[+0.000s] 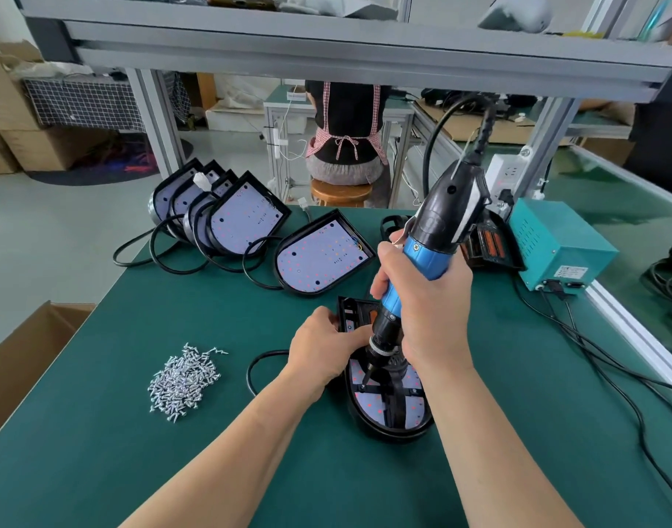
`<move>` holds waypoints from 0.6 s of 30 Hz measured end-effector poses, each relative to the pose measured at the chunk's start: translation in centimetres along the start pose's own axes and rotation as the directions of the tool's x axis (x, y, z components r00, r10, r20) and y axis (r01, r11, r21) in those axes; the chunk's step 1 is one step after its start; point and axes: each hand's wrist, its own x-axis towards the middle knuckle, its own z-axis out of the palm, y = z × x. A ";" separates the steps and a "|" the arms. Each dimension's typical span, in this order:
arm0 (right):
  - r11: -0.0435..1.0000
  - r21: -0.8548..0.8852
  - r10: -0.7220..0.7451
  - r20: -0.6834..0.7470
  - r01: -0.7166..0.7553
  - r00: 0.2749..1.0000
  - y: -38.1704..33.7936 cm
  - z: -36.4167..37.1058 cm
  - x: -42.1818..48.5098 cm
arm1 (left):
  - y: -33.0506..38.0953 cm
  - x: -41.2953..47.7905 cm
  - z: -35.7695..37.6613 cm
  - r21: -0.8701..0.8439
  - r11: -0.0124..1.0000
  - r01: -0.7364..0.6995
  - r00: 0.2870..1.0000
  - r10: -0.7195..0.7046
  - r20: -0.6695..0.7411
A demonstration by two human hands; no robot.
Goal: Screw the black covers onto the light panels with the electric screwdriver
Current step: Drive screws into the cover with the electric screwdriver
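Right hand [422,299] clamps glossy blue-black electric screwdriver [429,253], bit on black cover [393,394] over D-shaped light panel [368,403]; left hand [319,348] pinches its rim; shiny screws [184,379] heaped left

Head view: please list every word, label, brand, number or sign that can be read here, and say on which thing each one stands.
No text here can be read with certainty.
Teal power box: a white label on its front, print too small to read.
White sign on the far table: blurred, unreadable.
Light panels: tiny marks on the boards, illegible.
Electric screwdriver: no readable brand or lettering visible.
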 end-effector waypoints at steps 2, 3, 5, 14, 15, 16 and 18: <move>1.000 0.006 -0.010 0.018 0.010 1.000 0.1 -0.1 -0.1 | 0.0 0.0 0.0 -0.019 1.000 0.004 1.000 -0.004 -0.008; 1.000 0.010 -0.010 0.025 0.010 1.000 0.1 -0.1 -0.1 | -0.1 0.0 0.0 -0.026 1.000 0.004 1.000 -0.004 -0.012; 1.000 0.029 0.001 0.045 -0.003 0.999 0.3 -0.1 0.0 | -0.2 0.2 0.2 -0.030 1.000 0.001 1.000 -0.002 -0.023; 0.993 0.090 0.048 0.316 -0.080 0.947 0.1 -0.2 0.1 | -0.4 0.2 0.1 -0.026 1.000 0.014 1.000 -0.015 -0.013; 0.994 0.084 0.043 0.334 -0.075 0.942 0.0 -0.1 0.0 | -0.5 0.3 0.1 -0.023 1.000 0.016 1.000 -0.016 -0.007; 0.995 0.076 0.034 0.350 -0.065 0.936 -0.2 0.0 -0.1 | -0.6 0.3 0.1 -0.016 1.000 0.016 1.000 -0.016 0.002; 0.996 0.072 0.023 0.377 -0.054 0.926 -0.5 0.1 -0.4 | -0.6 0.3 0.0 -0.004 1.000 0.011 1.000 -0.011 0.017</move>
